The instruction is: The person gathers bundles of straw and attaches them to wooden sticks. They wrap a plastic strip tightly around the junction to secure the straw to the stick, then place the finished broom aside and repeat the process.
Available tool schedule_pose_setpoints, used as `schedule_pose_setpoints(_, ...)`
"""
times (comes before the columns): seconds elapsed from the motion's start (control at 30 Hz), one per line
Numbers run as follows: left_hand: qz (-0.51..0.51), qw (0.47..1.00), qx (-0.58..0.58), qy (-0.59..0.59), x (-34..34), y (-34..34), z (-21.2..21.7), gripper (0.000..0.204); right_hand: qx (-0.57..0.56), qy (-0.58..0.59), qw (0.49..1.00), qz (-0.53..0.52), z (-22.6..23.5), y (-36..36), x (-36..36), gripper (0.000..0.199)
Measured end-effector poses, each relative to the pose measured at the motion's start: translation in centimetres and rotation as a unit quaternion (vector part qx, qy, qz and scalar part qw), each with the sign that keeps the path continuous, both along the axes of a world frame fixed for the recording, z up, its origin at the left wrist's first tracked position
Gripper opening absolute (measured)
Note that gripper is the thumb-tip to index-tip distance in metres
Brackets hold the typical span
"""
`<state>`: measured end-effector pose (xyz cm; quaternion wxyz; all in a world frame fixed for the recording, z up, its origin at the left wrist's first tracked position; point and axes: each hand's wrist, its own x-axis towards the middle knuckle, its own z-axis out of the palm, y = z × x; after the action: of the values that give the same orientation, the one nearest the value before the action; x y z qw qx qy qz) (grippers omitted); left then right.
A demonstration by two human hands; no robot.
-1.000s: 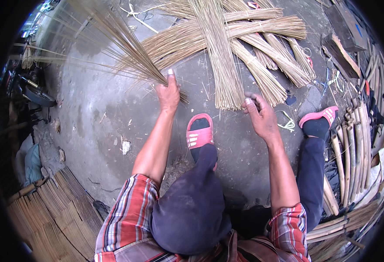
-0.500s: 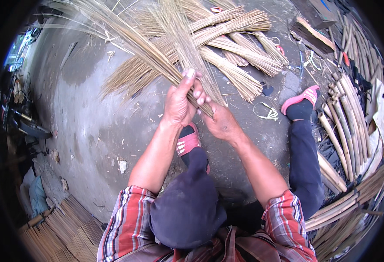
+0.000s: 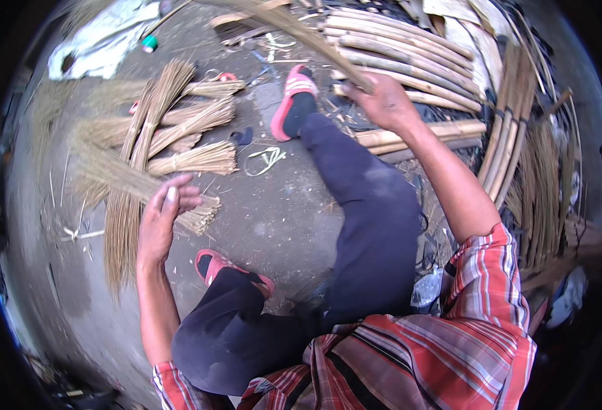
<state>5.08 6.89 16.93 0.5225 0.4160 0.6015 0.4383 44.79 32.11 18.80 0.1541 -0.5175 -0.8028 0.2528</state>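
A slim bundle of straw-like sticks (image 3: pixel 309 45) is gripped by its butt end in my right hand (image 3: pixel 385 104), out to the right; its far end runs past the top edge of the view. My left hand (image 3: pixel 158 222), a little blurred, holds nothing, with its fingers stretched out. It is over or beside a loose bundle of thin stalks (image 3: pixel 195 217) on the floor; I cannot tell whether they touch. Beyond it lie several tied stick bundles (image 3: pixel 195 158), crossed over one another in a pile.
Bamboo poles (image 3: pixel 410 61) are stacked at the far right, with more upright stalks (image 3: pixel 537 198) beside them. A pale sheet (image 3: pixel 102 41) and a green roll (image 3: pixel 150 44) lie far left. My feet in pink sandals (image 3: pixel 279 116) and a pale strip loop (image 3: pixel 266 160) are on the floor.
My hands have come apart. The right has carried the stick bundle to the right, while the left has let go and moved left. The view has turned to the right.
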Motion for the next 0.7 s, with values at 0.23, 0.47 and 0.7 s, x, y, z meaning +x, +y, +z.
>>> schedule_pose_setpoints(0.23, -0.018, 0.99, -0.102, 0.098, -0.2, -1.0, 0.5, 0.047, -0.047, 0.066, 0.939, -0.334, -15.7, -6.5, 15.1, 0.048)
schedule_pose_setpoints(0.47, -0.032, 0.982, -0.135, 0.131, 0.3, -0.9, 1.6, 0.045, -0.171, 0.132, 0.795, -0.567, -27.5, -11.3, 11.8, 0.064)
schedule_pose_setpoints(0.7, -0.063, 0.975, -0.152, 0.15, 1.6, 0.2, 2.3, 0.047, -0.211, 0.234, 0.731, -0.605, -29.6, -8.4, 9.3, 0.065)
